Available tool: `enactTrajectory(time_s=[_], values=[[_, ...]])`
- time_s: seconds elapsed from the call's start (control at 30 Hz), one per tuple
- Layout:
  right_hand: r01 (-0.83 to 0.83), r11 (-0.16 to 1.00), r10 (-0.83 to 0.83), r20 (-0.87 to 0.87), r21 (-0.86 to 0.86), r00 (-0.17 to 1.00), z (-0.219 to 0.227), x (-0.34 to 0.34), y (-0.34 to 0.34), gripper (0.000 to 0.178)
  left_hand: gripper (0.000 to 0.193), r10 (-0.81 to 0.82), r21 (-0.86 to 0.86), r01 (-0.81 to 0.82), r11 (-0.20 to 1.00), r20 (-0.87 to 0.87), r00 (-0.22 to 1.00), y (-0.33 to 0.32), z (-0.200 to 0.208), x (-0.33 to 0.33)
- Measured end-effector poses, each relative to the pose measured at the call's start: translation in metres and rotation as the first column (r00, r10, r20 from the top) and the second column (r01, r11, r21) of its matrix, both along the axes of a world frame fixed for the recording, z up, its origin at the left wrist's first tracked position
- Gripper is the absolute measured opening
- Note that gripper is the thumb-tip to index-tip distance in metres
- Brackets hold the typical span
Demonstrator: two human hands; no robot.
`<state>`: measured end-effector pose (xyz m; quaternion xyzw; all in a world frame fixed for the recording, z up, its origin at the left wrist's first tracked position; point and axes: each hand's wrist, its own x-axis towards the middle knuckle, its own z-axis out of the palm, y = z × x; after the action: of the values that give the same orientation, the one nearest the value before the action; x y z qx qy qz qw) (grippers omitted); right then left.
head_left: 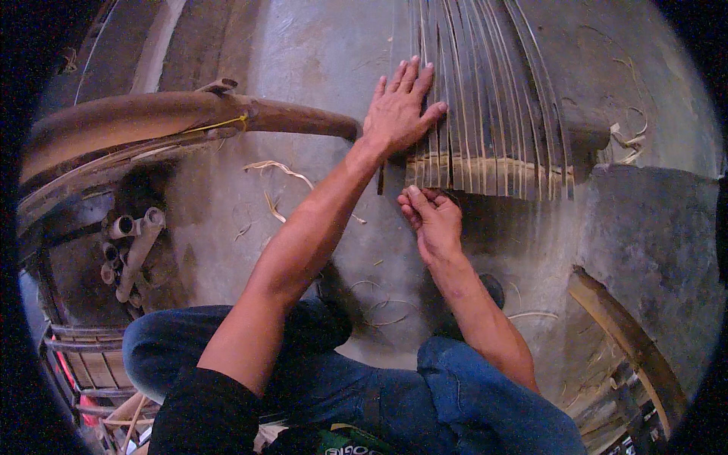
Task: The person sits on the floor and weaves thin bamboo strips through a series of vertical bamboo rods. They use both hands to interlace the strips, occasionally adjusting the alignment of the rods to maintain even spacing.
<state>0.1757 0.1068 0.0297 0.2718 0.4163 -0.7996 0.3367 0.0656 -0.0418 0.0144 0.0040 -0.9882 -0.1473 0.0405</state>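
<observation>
A row of long, thin dark strips (504, 98) runs away from me, side by side, with narrow gaps between them. Near their close ends a pale, rough crosswise band (497, 168) passes across the row. My left hand (400, 112) lies flat with fingers spread at the row's left edge, its thumb touching the outermost strips. Under its wrist pokes the end of a short dark strip (381, 180). Just below the row's near left corner, my right hand (436, 220) is closed in a pinch, palm turned up. Whatever its fingertips hold is too small to make out.
A thick curved brown pole (303, 117) with a yellow tie lies at the left. Several hollow tubes (140, 250) are piled below it, beside a rack (83, 341). Pale shavings (280, 168) litter the grey floor (220, 197). A curved brown slat (626, 334) stands at the lower right.
</observation>
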Motion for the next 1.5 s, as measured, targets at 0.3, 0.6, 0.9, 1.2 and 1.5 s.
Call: enactTrajectory(time_s=[0.3,0.6,0.9,1.2,1.5], values=[[-0.378,0.916,0.382,0.001,-0.135,0.924,-0.001,0.003,-0.004,0.024,0.071,0.005,0.024,-0.006,1.0,0.042,0.999,-0.002,0.001,-0.001],[-0.238,0.947,0.247,0.017,-0.214,0.969,-0.004,0.002,-0.007,0.022,0.07,-0.031,-0.074,0.034,0.997,0.034,0.999,-0.003,0.003,-0.001],[-0.086,0.975,0.099,0.052,-0.203,0.994,-0.007,0.001,-0.005,0.019,0.068,-0.025,0.062,0.024,0.998,0.013,1.0,-0.002,-0.001,0.0],[-0.093,0.991,0.093,-0.004,-0.092,0.996,-0.007,0.001,0.011,0.019,0.066,-0.048,-0.031,0.047,0.998,-0.018,0.999,0.001,-0.004,0.0],[0.019,0.992,-0.006,-0.104,0.128,0.995,-0.004,-0.008,0.022,0.025,0.068,-0.056,0.04,0.056,0.998,0.009,0.998,0.001,0.002,-0.001]])
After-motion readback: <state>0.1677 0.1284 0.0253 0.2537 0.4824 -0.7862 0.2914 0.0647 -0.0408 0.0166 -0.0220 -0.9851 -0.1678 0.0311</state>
